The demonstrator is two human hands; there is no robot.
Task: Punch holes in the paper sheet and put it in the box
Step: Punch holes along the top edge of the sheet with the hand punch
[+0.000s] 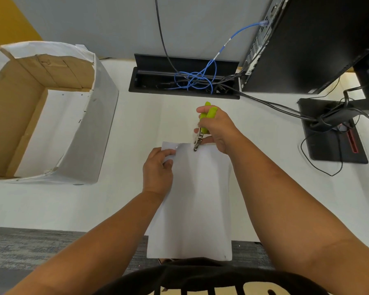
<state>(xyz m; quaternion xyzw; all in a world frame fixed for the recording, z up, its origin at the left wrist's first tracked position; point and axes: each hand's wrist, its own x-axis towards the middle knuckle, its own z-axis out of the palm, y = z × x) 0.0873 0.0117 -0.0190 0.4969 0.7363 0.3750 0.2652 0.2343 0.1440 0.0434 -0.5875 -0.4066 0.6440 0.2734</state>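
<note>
A white paper sheet (pixel 196 201) is held above the desk's front edge, its near end hanging past the edge. My left hand (pixel 158 169) pinches the sheet's far left corner. My right hand (pixel 217 128) grips a hole punch (pixel 202 126) with lime-green handles, its metal jaws closed over the sheet's far edge near the middle. One small hole shows by the left corner. The cardboard box (pixel 107 124), wrapped in white paper, stands open at the left with punched white sheets lying inside.
A black cable tray (pixel 149 81) with tangled blue and black cables sits at the back centre. A black computer tower (pixel 307 45) and a monitor base (pixel 332 133) with cables stand to the right. Grey carpet lies below the desk edge.
</note>
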